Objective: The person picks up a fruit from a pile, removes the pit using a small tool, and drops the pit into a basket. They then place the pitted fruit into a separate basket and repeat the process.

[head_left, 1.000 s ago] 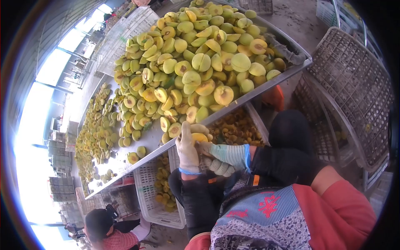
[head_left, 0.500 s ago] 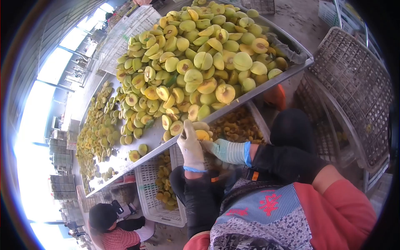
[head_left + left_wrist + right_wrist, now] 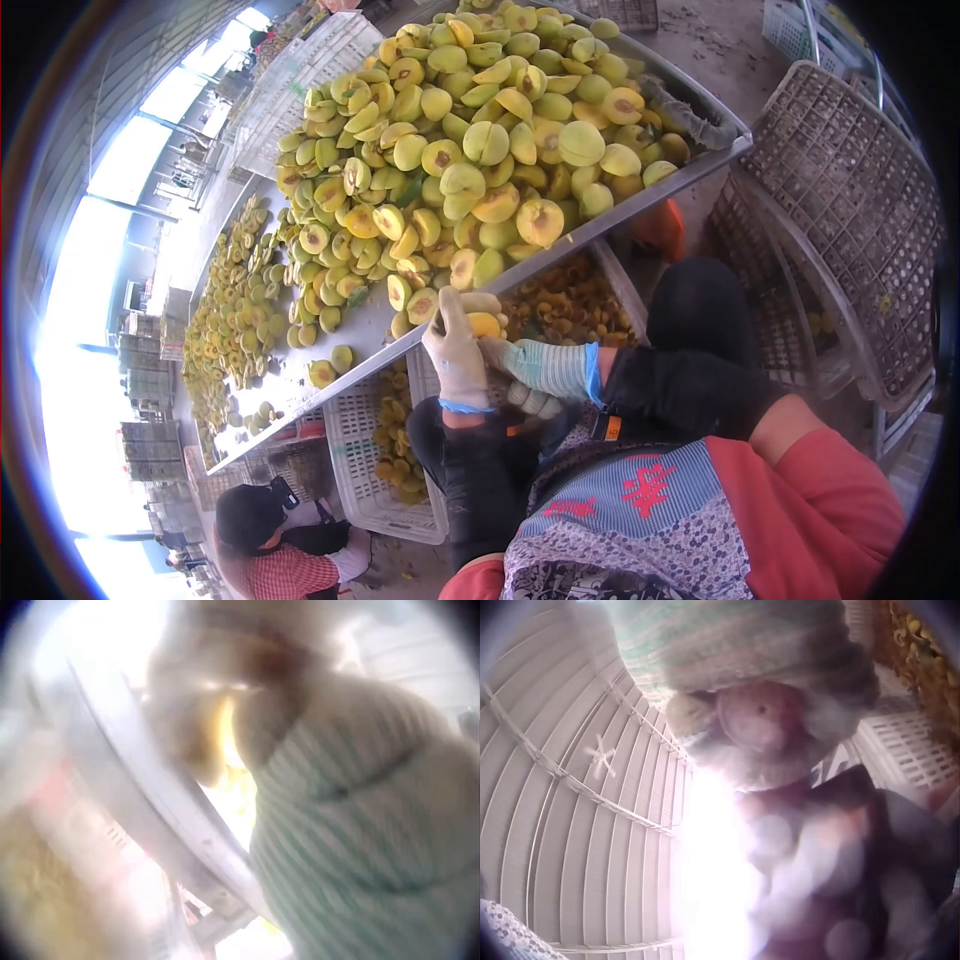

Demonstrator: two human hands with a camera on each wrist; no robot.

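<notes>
Keeping the held fruit [image 3: 484, 325] steady is judged the main requirement at this point. The left hand [image 3: 455, 355], in a pale glove, grips the yellow-fleshed fruit just beside the metal tray rim [image 3: 640, 207]. The right hand [image 3: 545, 370], in a green-striped glove, meets it from the other side, its fingers curled round a pinkish round-ended object [image 3: 761, 712] whose nature cannot be determined. The heap of cut green-yellow stone fruit [image 3: 460, 150] lies on the tray, and a perforated plastic crate [image 3: 352, 460] stands below. Good practice would be a firm but light left grip, fingertips clear of the working side, and short, controlled right-hand movements, as excess pressure could bruise or tear the flesh. Compared with half a second earlier, the fruit remains between the hands; the right hand's lower fingers, then blurred, now show more distinctly. No change in the heap is noted.
</notes>
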